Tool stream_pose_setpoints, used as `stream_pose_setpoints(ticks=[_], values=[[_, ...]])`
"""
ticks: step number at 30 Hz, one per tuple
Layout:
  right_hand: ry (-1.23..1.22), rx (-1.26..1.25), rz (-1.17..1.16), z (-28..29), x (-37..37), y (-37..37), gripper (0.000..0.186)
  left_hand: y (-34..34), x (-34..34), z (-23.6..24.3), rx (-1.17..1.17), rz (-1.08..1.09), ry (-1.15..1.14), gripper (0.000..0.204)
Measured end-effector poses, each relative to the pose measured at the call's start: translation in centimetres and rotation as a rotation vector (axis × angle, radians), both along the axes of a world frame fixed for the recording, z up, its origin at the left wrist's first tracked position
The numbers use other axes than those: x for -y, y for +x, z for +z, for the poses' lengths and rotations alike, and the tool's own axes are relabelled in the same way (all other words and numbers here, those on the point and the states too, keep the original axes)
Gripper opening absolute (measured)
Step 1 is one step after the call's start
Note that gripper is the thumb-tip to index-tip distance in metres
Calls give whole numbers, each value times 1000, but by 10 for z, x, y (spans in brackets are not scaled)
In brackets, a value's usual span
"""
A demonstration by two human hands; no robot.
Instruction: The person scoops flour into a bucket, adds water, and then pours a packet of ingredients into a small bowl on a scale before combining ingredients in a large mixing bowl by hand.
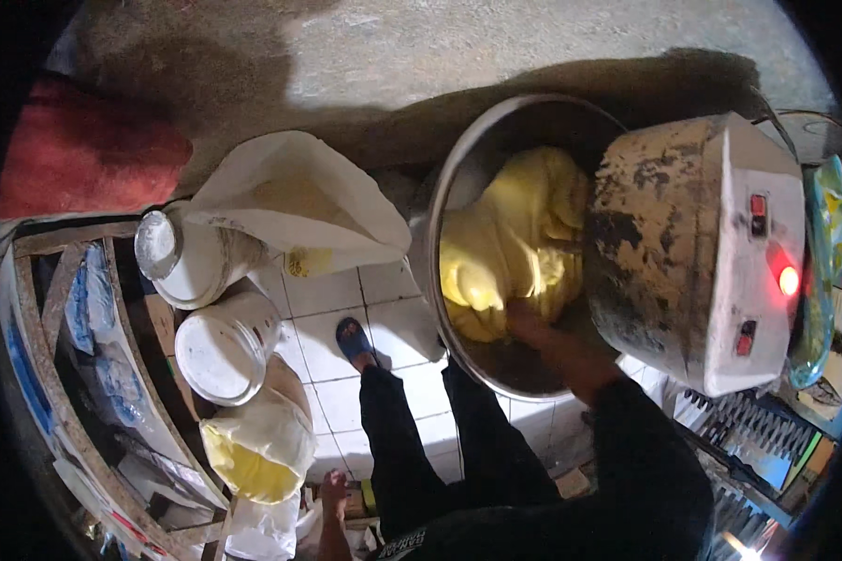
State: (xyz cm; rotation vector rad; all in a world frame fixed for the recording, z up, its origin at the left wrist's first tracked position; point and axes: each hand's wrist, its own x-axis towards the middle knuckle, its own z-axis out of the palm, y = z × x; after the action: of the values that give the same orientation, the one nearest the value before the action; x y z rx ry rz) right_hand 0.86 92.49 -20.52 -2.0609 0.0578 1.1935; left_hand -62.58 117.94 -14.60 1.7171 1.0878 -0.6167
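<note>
Our right hand pressed into the dough inside the bowl, finger state unclear; the left hand hung loosely open, well left of it.

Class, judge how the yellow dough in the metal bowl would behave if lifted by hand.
The yellow dough probably sags and stretches: it lies in soft folds. It looks heavy, filling much of the metal bowl. Likely sticky where the right hand presses in.

Pale yellow dough fills a silvery metal bowl beside a white, dough-smeared mixer glowing red.
</note>
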Motion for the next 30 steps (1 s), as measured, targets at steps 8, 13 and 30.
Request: stream_pose_setpoints(ticks=[8,13,30], values=[[-352,831,1207,92,-112,-19,37,38,-7,0,60,381,-148,30],[-244,919,949,39,-231,42,33,16,-23,-10,121,359,-16,33],[-612,390,1069,0,-68,17,24,11,-12,6,-286,407,-218,39]])
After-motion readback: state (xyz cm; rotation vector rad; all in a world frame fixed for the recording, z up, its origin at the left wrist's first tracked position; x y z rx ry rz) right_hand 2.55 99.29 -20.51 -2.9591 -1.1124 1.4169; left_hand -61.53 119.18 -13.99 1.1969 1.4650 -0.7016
